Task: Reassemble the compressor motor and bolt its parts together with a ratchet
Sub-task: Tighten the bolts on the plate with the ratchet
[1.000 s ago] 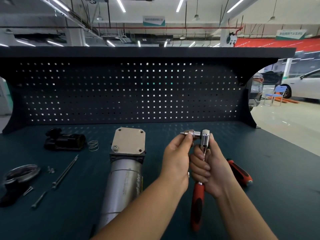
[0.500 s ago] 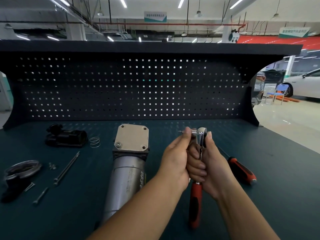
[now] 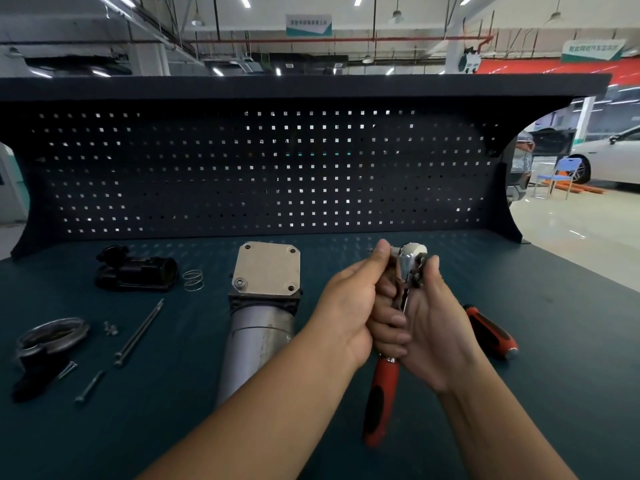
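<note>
My right hand [image 3: 429, 327] grips the ratchet [image 3: 382, 396] by its shaft, the chrome head up and the red-black handle hanging down. My left hand [image 3: 349, 306] pinches a small socket fitted on the left side of the ratchet head [image 3: 410, 259]; the socket is mostly hidden by my thumb. The compressor motor [image 3: 256, 337], a grey cylinder with a square end plate [image 3: 266, 268], lies on the bench left of my hands. One bolt sits in the plate's near left corner.
A black housing part [image 3: 135, 270] and a spring [image 3: 193, 279] lie at the back left. Long bolts [image 3: 138, 332], small screws [image 3: 110, 328] and a metal ring part [image 3: 48, 336] lie at the left. A red-black screwdriver [image 3: 491, 332] lies right of my hands. A pegboard [image 3: 263, 171] backs the bench.
The socket, earlier sticking out to the left of the ratchet head, now sits tight against it under my left thumb. Both hands stayed together at the same spot.
</note>
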A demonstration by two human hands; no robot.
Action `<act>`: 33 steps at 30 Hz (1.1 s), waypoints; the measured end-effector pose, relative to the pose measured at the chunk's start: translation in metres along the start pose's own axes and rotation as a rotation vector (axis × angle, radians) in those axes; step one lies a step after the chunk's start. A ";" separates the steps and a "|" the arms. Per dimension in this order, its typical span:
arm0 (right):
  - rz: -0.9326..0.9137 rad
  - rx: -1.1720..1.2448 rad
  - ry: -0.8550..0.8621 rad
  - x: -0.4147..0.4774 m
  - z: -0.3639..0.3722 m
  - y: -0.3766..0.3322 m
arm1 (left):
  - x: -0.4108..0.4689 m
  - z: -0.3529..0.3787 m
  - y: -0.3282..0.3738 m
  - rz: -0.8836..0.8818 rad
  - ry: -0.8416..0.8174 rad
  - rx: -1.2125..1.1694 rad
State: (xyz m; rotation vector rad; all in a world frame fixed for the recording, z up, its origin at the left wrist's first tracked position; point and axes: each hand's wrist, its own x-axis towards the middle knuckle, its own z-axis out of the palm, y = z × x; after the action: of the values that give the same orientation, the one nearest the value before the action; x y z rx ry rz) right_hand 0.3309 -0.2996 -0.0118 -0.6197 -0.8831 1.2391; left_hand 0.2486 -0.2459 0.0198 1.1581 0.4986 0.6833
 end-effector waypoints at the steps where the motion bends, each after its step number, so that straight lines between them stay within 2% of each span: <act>1: 0.005 0.002 -0.004 0.000 0.000 0.001 | 0.000 -0.002 0.000 -0.010 0.000 -0.001; 9: -0.002 -0.054 0.036 0.004 0.002 0.008 | -0.002 -0.007 0.002 0.041 -0.019 0.054; 14: 0.038 -0.098 0.055 0.005 0.005 0.009 | -0.006 -0.010 0.001 0.040 0.042 -0.013; 18: -0.090 -0.201 -0.032 0.003 0.009 0.010 | -0.011 -0.016 0.008 0.128 0.042 -0.091; 21: -0.180 -0.295 -0.041 0.000 0.013 0.011 | -0.019 -0.023 0.015 0.156 0.030 -0.054; 24: -0.161 -0.298 -0.050 0.000 0.016 0.012 | -0.031 -0.035 0.018 0.117 -0.059 0.102; 26: -0.127 -0.263 -0.070 0.000 0.017 0.012 | -0.037 -0.049 0.023 0.164 -0.037 0.355; 31: -0.050 -0.248 -0.092 0.004 0.021 0.004 | -0.052 -0.086 0.059 0.707 0.206 0.760; 33: -0.020 -0.316 -0.119 0.008 0.026 -0.002 | -0.056 -0.092 0.074 0.771 0.183 0.967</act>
State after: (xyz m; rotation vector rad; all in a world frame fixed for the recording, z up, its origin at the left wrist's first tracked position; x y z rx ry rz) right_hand 0.3103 -0.2933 0.0057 -0.7912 -1.1954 1.1364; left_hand 0.1307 -0.2075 0.0595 2.2651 0.5482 1.2823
